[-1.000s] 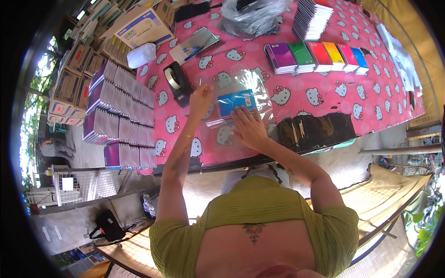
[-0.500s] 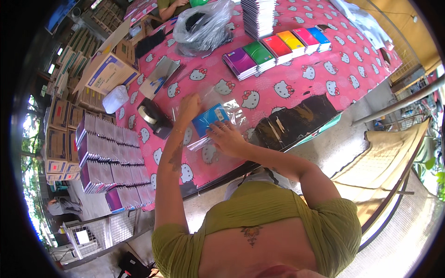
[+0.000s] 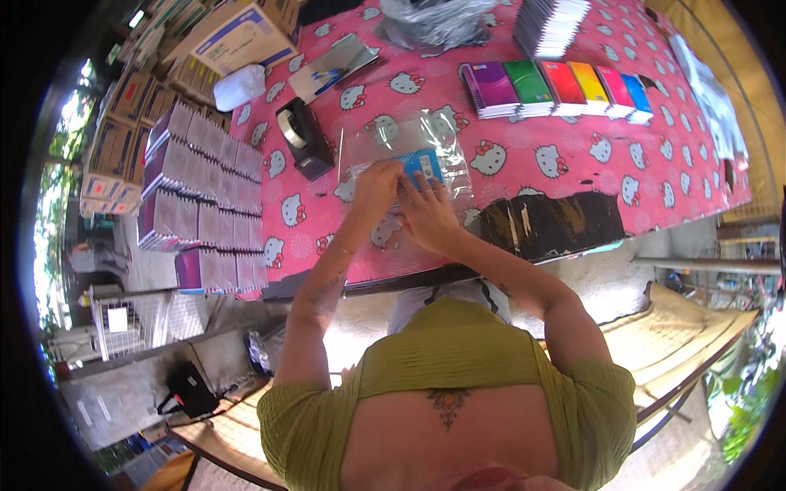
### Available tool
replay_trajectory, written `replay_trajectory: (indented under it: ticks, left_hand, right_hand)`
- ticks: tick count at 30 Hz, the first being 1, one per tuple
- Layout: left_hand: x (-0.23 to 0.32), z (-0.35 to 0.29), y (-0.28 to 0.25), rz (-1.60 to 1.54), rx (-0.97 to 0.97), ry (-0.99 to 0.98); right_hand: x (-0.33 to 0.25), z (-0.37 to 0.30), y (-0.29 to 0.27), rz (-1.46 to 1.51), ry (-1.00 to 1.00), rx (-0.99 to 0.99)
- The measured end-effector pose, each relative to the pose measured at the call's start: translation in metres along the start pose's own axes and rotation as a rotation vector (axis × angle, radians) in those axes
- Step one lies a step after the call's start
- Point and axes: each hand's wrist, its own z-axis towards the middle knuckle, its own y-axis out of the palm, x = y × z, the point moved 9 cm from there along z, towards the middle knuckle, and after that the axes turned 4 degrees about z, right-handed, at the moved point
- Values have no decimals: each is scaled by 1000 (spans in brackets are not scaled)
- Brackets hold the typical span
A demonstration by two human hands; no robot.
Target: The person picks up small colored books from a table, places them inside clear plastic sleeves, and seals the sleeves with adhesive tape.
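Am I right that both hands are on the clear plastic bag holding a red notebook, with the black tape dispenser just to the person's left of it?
Not quite: the head view shows the notebook inside the clear plastic bag is blue. The rest holds: the left hand and right hand are on the bag, with the black tape dispenser to its left.

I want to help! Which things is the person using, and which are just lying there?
In use: left hand, right hand, clear plastic bag, blue notebook inside it.

Lying about: tape dispenser, row of coloured notebooks, cardboard box, crumpled plastic bag.
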Motion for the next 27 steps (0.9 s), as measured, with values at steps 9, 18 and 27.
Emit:
replay_trajectory:
  ticks: [9, 18, 27]
  left_hand:
    - [-2, -13, 1, -43, -127, -383]
    - [24, -19, 20, 367, -107, -99]
    - [20, -65, -39, 447, 161, -197]
  right_hand:
    - [59, 24, -3, 441, 34, -99]
    - [74, 37, -34, 183, -149, 38]
    - [42, 15, -9, -181, -258, -63]
